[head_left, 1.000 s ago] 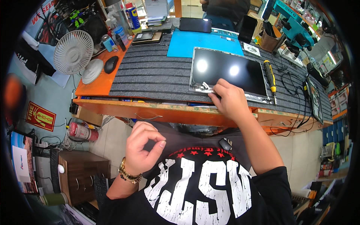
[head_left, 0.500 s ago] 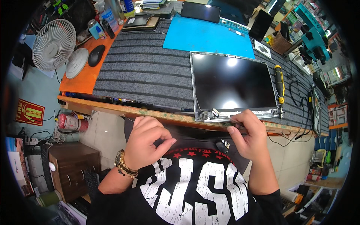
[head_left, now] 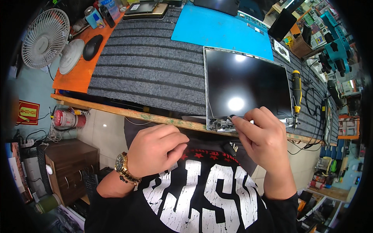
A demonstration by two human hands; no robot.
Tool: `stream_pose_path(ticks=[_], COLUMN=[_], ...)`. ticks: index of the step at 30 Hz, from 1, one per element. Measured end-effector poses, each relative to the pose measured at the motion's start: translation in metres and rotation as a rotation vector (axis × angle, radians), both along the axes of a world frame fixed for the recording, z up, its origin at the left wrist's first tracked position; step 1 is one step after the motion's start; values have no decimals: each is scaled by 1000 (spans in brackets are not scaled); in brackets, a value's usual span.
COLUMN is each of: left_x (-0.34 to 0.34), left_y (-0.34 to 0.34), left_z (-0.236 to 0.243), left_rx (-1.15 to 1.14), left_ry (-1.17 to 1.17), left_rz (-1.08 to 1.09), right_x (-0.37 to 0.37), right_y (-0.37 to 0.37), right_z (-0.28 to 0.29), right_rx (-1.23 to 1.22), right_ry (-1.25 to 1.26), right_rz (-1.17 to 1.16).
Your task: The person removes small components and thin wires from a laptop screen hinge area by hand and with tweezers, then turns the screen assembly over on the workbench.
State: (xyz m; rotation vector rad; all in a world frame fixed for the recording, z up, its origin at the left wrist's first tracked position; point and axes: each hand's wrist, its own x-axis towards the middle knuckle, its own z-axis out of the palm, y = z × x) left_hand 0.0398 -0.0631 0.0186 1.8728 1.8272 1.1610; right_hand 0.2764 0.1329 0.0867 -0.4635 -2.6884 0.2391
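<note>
A laptop screen assembly (head_left: 248, 81) in a silver frame lies at the bench's front edge, with exposed fittings along its bottom. My right hand (head_left: 258, 134) is closed at that bottom edge, fingertips pinched around a small piece near the lower-left corner that they largely hide. My left hand (head_left: 159, 145), nearest the bench's front edge, hangs in front of it with curled fingers and nothing visible in them. A yellow-and-black screwdriver (head_left: 297, 87) lies right of the screen.
A blue mat (head_left: 217, 31) lies behind the screen. A fan (head_left: 44, 37) and black mouse (head_left: 92, 47) stand left, near stacked devices (head_left: 145, 9). A teal microscope (head_left: 334, 46), cables (head_left: 311, 101) and an opened laptop part (head_left: 329, 120) are right. A wooden cabinet (head_left: 72, 171) stands lower left.
The screen assembly has slid toward me to the bench edge. My right hand has drawn back with it, then shifted left onto its lower fittings. My left hand stays curled.
</note>
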Motion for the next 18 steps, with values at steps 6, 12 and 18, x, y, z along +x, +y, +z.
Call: stream_pose_path(ticks=[6, 12, 18], left_x=[-4, -2, 0], left_y=[2, 2, 3], left_z=[-3, -6, -3], left_rx=[-6, 18, 33], left_ry=[3, -35, -52], left_rz=[-31, -28, -27], right_x=[-7, -11, -10], right_y=[2, 4, 5], right_z=[0, -1, -1], right_rx=[66, 113, 149], right_ry=[-38, -58, -44], right_rz=[52, 72, 106])
